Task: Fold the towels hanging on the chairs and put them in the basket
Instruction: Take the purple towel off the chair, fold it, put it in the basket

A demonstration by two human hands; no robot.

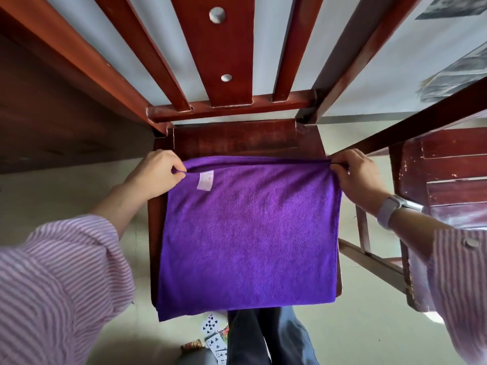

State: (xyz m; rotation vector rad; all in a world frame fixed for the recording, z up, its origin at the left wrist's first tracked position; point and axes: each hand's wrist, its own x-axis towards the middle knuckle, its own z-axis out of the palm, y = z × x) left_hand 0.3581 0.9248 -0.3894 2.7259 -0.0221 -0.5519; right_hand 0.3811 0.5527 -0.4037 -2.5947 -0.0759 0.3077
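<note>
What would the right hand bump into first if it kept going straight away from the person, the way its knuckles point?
Probably the dark armrest running just beyond the right hand, which pinches the purple towel at its far corner. Depth is hard to judge; the hand might pass beneath it.

We think this is a room in a home. In the middle of the picture we see a red-brown wooden chair (237, 143), with a second wooden chair (448, 177) at the right. The floor (66, 185) is pale tile, and playing cards (213, 335) lie scattered at the bottom.
</note>
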